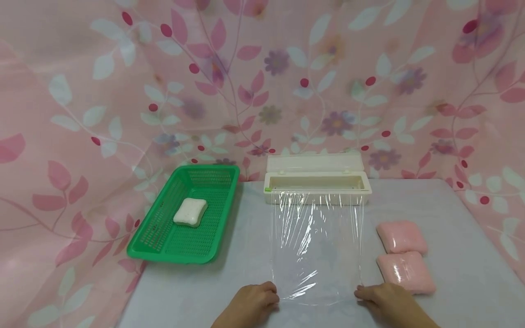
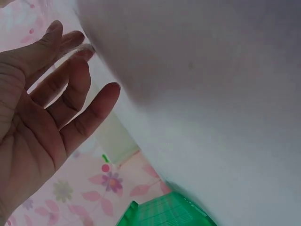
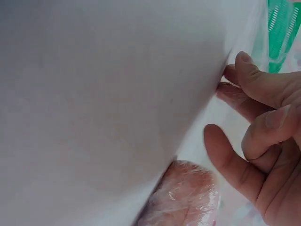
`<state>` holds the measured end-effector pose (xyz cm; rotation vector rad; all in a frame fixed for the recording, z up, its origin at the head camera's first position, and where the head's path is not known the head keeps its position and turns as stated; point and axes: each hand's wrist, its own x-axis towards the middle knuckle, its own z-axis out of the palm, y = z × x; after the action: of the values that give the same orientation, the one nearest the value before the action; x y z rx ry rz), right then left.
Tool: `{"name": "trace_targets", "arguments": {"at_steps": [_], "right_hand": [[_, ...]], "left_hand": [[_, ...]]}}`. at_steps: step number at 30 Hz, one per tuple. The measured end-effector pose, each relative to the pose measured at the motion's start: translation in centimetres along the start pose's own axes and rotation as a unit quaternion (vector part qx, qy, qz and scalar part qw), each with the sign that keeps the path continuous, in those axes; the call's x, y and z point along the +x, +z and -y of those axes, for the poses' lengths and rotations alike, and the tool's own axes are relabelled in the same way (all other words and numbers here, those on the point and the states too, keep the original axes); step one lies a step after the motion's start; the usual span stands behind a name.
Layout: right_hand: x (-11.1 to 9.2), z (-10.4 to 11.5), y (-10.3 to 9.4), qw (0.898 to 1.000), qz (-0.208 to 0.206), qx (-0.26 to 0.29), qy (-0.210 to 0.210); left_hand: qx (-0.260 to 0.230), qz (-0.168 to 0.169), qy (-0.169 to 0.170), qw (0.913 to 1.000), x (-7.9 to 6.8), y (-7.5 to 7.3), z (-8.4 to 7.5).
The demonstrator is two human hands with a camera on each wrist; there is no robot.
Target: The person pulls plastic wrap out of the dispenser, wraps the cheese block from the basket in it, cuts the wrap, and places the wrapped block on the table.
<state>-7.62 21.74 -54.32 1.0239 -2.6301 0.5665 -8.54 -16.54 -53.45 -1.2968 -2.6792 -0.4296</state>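
Note:
A sheet of clear plastic wrap [image 1: 316, 250] stretches from the white dispenser box [image 1: 317, 199] toward me over the table. My left hand [image 1: 255, 301] pinches its near left corner between thumb and fingers. At the near right corner my right hand [image 1: 383, 298] pinches the wrap likewise. Both wrist views show the left hand [image 2: 51, 89] and the right hand [image 3: 263, 127] with their outer fingers spread loosely. Just beyond the right hand lie two pink cushion-shaped pieces [image 1: 403, 237], glossy with film; the right wrist view shows one wrapped piece [image 3: 183, 195] beside the fingers.
On the left stands a green plastic basket [image 1: 221, 228] with a white cushion-shaped piece [image 1: 190, 211] inside. The dispenser's lid [image 1: 315, 163] is raised at the back. A pale cloth [image 1: 459, 228] covers the table, and a flowered pink curtain [image 1: 287, 91] hangs behind it.

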Motion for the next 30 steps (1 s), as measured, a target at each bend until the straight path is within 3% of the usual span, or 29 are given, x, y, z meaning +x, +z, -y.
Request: {"name": "trace_targets", "arguments": {"at_steps": [6, 10, 13, 15, 20, 24, 30], "right_hand": [[-0.4, 0.8, 0.6, 0.999, -0.009, -0.041, 0.001], [-0.7, 1.1, 0.9, 0.998, 0.006, -0.056, 0.005], [-1.1, 1.0, 1.2, 0.998, -0.005, -0.062, -0.008], [-1.2, 0.8, 1.1, 0.999, -0.008, -0.051, -0.014], [-1.1, 0.5, 0.8, 1.0, 0.02, -0.002, -0.017], [-0.9, 0.3, 0.4, 0.998, 0.051, 0.03, -0.014], [-1.0, 0.2, 0.6, 0.998, 0.041, 0.033, -0.03]], "left_hand": [[0.002, 0.023, -0.004, 0.9997, -0.2, -0.2, -0.6], [-0.025, 0.068, -0.029, 0.9969, -0.1, -0.4, -0.6], [-0.05, 0.102, -0.042, 0.9926, 0.0, -0.7, -0.2], [-0.056, 0.097, -0.033, 0.9931, 0.1, -1.3, 0.4], [-0.058, 0.051, -0.044, 0.996, 0.8, -5.3, 2.8], [-0.035, 0.013, -0.094, 0.9949, 1.8, -9.7, 5.6], [0.029, -0.021, -0.147, 0.9885, 2.5, -15.0, 10.1]]}}
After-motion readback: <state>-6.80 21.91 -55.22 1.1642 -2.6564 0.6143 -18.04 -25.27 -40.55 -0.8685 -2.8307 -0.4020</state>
